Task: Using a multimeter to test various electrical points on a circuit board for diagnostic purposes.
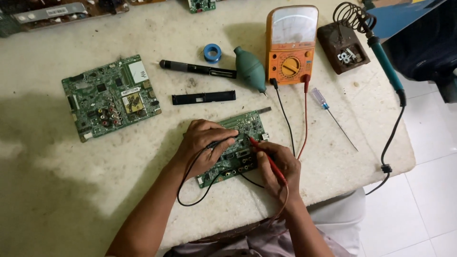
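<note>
A green circuit board [245, 124] lies near the table's front edge under both hands. My left hand [202, 143] rests on the board and pinches a black test probe [223, 142] against it. My right hand [278, 166] grips a red test probe [266, 157], its tip touching the board's middle. Black and red leads run from the probes up to an orange analog multimeter [291, 45] at the back.
A second green circuit board [110, 96] lies at left. Behind are a black pen-shaped tool [197, 69], black strip [203, 98], blue tape roll [212, 53], teal rubber blower [250, 69], clear-handled screwdriver [328, 112], and a soldering iron [383, 57] in its spring stand [343, 47]. The table's right edge drops to a tiled floor [428, 190].
</note>
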